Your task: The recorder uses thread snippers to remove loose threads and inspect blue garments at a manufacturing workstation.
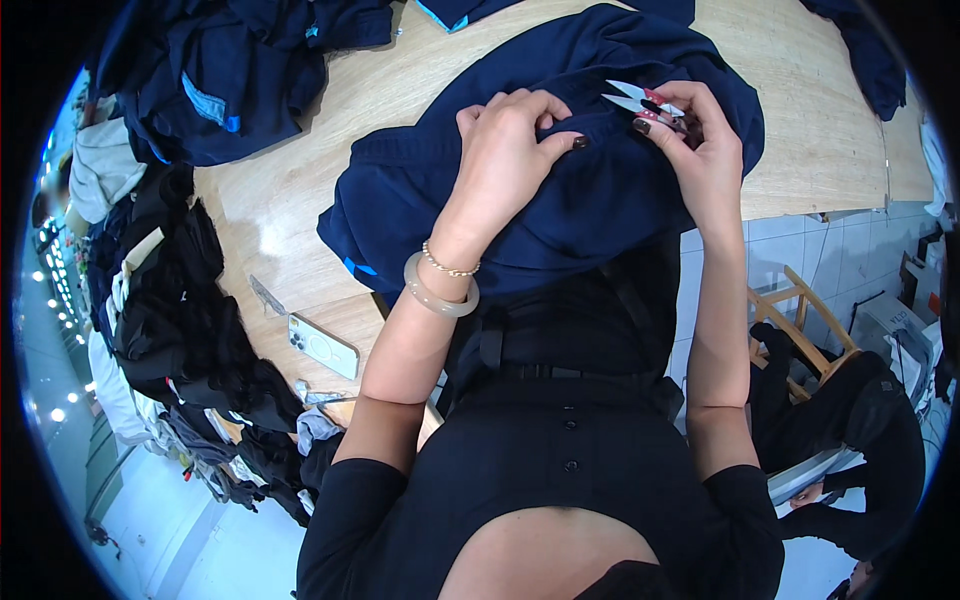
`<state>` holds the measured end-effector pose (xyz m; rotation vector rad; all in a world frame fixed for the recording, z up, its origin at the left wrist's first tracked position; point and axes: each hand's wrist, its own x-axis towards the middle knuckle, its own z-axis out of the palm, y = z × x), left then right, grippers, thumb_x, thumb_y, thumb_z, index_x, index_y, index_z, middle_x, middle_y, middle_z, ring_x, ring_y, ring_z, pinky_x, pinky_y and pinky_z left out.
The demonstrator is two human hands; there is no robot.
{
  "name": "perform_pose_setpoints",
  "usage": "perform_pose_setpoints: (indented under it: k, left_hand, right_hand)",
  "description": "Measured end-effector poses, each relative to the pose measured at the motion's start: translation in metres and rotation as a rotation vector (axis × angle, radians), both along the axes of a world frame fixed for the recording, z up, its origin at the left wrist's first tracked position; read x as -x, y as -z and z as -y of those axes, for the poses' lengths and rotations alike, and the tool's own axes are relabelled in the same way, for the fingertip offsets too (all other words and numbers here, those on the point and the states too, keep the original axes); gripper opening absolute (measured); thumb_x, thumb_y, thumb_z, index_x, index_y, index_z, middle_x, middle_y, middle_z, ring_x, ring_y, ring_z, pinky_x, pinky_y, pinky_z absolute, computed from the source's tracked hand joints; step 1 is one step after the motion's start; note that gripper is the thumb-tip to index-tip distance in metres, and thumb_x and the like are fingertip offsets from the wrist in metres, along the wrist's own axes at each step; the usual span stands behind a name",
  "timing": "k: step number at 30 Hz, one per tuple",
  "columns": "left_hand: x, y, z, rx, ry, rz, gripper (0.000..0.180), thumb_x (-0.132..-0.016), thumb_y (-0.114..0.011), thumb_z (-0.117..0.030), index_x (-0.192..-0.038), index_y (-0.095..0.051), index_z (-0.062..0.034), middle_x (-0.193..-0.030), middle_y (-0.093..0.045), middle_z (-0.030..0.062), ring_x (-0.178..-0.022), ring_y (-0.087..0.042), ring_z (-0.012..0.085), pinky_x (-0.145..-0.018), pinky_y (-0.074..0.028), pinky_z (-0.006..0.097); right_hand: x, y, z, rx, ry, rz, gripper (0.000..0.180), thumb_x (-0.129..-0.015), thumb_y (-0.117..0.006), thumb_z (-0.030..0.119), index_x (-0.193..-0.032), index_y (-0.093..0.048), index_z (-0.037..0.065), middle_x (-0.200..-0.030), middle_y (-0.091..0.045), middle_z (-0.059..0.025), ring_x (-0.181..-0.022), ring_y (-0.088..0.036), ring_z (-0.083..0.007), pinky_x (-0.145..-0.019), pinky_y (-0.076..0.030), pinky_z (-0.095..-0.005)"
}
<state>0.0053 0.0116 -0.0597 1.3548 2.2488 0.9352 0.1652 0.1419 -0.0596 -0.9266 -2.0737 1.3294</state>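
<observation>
A dark navy garment (400, 220) lies bunched on the table in front of me, partly over its near edge. My left hand (515, 130) is closed on the cloth, pinching a gathered fold between thumb and fingers. In my right hand (700, 140) is a pair of thread snips (632, 97) with red grips and pale pointed blades. The blades stand apart and point left, above the cloth and toward my left hand. My right thumb and fingers wrap the grips, partly hiding them.
Piled navy garments (230, 90) cover the far left of the wooden table (270, 190). A pale phone (323, 345) lies at the near left, beside a heap of dark clothes (190, 320). At the right are a wooden stool (810, 320) and another person in black (870, 460).
</observation>
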Motion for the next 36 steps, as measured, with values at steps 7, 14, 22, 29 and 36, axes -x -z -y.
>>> perform_pose_setpoints:
  k: [7, 14, 22, 29, 36]
  left_hand:
    - [0.019, -0.015, 0.008, 0.009, 0.087, 0.495, 0.019, -0.087, -0.065, -0.008, -0.101, -0.068, 0.0041, -0.085, -0.059, 0.001, -0.078, -0.053, 0.0072, -0.073, -0.042, 0.021]
    - [0.02, -0.021, 0.011, -0.029, 0.065, 0.636, 0.019, -0.09, -0.061, -0.007, -0.103, -0.068, 0.0038, -0.087, -0.06, 0.0007, -0.082, -0.055, 0.0069, -0.077, -0.042, 0.018]
    - [0.019, -0.024, 0.013, -0.077, 0.076, 0.657, 0.017, -0.091, -0.059, -0.005, -0.102, -0.068, 0.0036, -0.086, -0.059, 0.0008, -0.083, -0.054, 0.0069, -0.078, -0.042, 0.019]
    - [0.021, -0.029, 0.009, -0.137, 0.106, 0.674, 0.022, -0.09, -0.058, -0.002, -0.111, -0.063, -0.0011, -0.082, -0.06, 0.0001, -0.072, -0.052, 0.0051, -0.069, -0.041, 0.019]
    - [0.051, -0.066, 0.015, -0.1, 0.173, 0.336, 0.022, -0.094, -0.053, -0.005, -0.114, -0.063, -0.0014, -0.091, -0.066, 0.0016, -0.082, -0.057, 0.0051, -0.074, -0.046, 0.019]
  right_hand:
    - [0.004, -0.011, 0.006, -0.356, -0.075, -0.039, 0.028, -0.073, -0.077, 0.005, -0.098, -0.063, 0.005, -0.09, -0.064, -0.0046, -0.079, -0.059, -0.017, -0.067, -0.047, -0.0245]
    - [0.004, -0.017, 0.005, -0.543, -0.149, -0.057, 0.025, -0.073, -0.076, 0.005, -0.094, -0.064, 0.003, -0.089, -0.064, -0.0056, -0.08, -0.057, -0.0197, -0.068, -0.048, -0.027]
    - [0.005, -0.021, 0.007, -0.54, -0.217, -0.037, 0.022, -0.076, -0.074, 0.003, -0.096, -0.064, 0.003, -0.09, -0.064, -0.0036, -0.078, -0.057, -0.0151, -0.067, -0.047, -0.0244]
    - [0.016, -0.034, -0.004, 0.528, -0.285, -0.111, 0.026, -0.091, -0.063, 0.016, -0.115, -0.064, 0.006, -0.059, -0.044, 0.0089, -0.049, -0.034, 0.0003, -0.044, -0.025, -0.0183]
    - [0.023, -0.047, -0.031, 0.509, -0.502, -0.053, 0.016, -0.087, -0.069, 0.022, -0.087, -0.067, 0.006, -0.054, -0.043, 0.0074, -0.045, -0.034, -0.0017, -0.044, -0.025, -0.0184]
